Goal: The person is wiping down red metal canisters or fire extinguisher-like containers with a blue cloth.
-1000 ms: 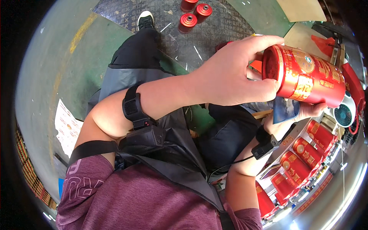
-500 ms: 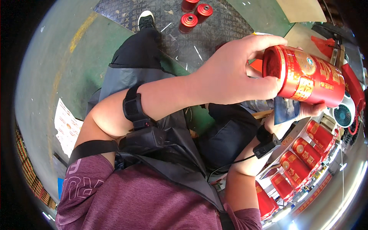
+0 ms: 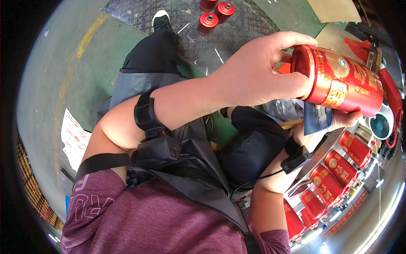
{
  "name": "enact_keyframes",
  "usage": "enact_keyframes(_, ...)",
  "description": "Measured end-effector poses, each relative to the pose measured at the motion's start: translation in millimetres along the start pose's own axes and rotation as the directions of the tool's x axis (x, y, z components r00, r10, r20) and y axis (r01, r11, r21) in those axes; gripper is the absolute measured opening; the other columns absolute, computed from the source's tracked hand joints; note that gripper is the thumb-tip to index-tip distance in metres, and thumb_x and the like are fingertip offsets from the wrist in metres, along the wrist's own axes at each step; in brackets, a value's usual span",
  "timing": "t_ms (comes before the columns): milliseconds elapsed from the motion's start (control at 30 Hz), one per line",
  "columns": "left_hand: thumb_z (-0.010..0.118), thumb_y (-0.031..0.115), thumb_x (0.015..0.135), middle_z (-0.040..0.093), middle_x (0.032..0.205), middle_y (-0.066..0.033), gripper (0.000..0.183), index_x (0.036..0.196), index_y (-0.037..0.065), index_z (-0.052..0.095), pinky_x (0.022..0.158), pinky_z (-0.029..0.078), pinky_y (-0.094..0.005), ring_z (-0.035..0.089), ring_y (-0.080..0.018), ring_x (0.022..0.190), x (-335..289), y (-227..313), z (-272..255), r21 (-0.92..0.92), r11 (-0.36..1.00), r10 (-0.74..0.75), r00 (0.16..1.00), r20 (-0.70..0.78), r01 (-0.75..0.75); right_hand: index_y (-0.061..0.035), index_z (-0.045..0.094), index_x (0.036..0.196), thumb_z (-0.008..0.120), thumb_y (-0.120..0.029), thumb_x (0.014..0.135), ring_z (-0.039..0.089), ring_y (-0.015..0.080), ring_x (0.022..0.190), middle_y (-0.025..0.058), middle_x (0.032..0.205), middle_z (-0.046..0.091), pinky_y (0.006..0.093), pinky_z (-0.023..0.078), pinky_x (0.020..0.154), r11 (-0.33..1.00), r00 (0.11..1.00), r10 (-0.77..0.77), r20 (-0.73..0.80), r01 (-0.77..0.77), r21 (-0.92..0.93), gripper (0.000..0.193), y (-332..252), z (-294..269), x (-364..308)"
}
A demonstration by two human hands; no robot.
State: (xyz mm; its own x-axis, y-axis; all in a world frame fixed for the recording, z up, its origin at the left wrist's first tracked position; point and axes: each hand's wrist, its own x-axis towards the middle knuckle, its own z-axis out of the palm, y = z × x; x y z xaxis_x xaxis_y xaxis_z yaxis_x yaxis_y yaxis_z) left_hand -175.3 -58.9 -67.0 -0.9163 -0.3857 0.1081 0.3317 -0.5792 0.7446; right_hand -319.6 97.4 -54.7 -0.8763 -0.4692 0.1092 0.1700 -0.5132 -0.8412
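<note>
A red can (image 3: 338,80) with gold decoration lies tilted on its side at the upper right, its flat end turned to the left. Thumb and fingers of my left hand (image 3: 262,70) curl around that left end; the arm crosses in front of me from the left. Beneath the can, my right hand (image 3: 341,120) supports it, fingertips showing along its lower edge and the rest partly hidden. A dark blue cloth (image 3: 317,118) hangs between my right hand and the can.
Several finished-looking red containers (image 3: 330,184) stand in rows at the lower right. On the dark floor mat (image 3: 245,38) ahead stand red cans (image 3: 208,23) with small tops. A teal-and-white fan (image 3: 380,125) sits right of the can. A printed sheet (image 3: 74,137) lies at the left.
The red can has shifted slightly to the right with both hands. My left hand has risen a little, its thumb still at the can's end.
</note>
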Motion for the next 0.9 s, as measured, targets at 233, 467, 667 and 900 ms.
enact_keyframes(233,0.069,0.016,0.08,0.062,0.119,-0.0164,0.066,0.137,-0.005,0.046,0.091,0.053,-0.0314,0.061,-0.0179,0.109,-0.4,-0.7,-1.6,0.011,1.0,0.0,1.0,-0.001,0.0,-0.0108,0.041,0.146,0.077,-0.058,0.077,0.049,0.0316,0.132,0.012,0.144,0.051,0.0542,0.04,0.112,0.999,0.999,-0.017,-0.031,0.016,-0.047,0.092,1.5,9.3,-3.5)
enact_keyframes(467,0.069,0.016,0.08,0.063,0.119,-0.0167,0.065,0.137,-0.005,0.047,0.092,0.052,-0.0312,0.062,-0.0179,0.109,-1.2,7.5,-0.3,0.018,0.998,-0.068,0.998,-0.002,0.068,-0.0105,0.041,0.146,0.077,-0.058,0.077,0.05,0.0317,0.131,0.0114,0.144,0.051,0.0536,0.04,0.113,0.997,0.999,-0.033,-0.042,0.03,-0.072,0.091,1.4,12.2,-5.8)
enact_keyframes(667,0.069,0.016,0.079,0.062,0.12,-0.017,0.065,0.137,-0.006,0.046,0.093,0.052,-0.0309,0.062,-0.018,0.11,-0.4,0.9,-1.7,0.016,1.0,-0.005,1.0,-0.018,0.006,-0.0104,0.041,0.146,0.076,-0.059,0.077,0.05,0.0317,0.132,0.0123,0.144,0.051,0.0531,0.04,0.112,0.999,1.0,0.0,-0.014,0.0,-0.053,0.092,1.2,6.7,-2.1)
enact_keyframes(900,0.069,0.016,0.08,0.064,0.117,-0.0166,0.064,0.137,-0.006,0.046,0.09,0.053,-0.0296,0.063,-0.0168,0.105,-2.7,9.0,-1.8,0.01,0.997,-0.082,0.997,-0.004,0.082,-0.0103,0.04,0.147,0.076,-0.058,0.078,0.05,0.0316,0.132,0.0123,0.144,0.051,0.0532,0.041,0.112,0.998,0.999,-0.018,-0.032,0.016,-0.065,0.092,2.7,11.4,-3.2)
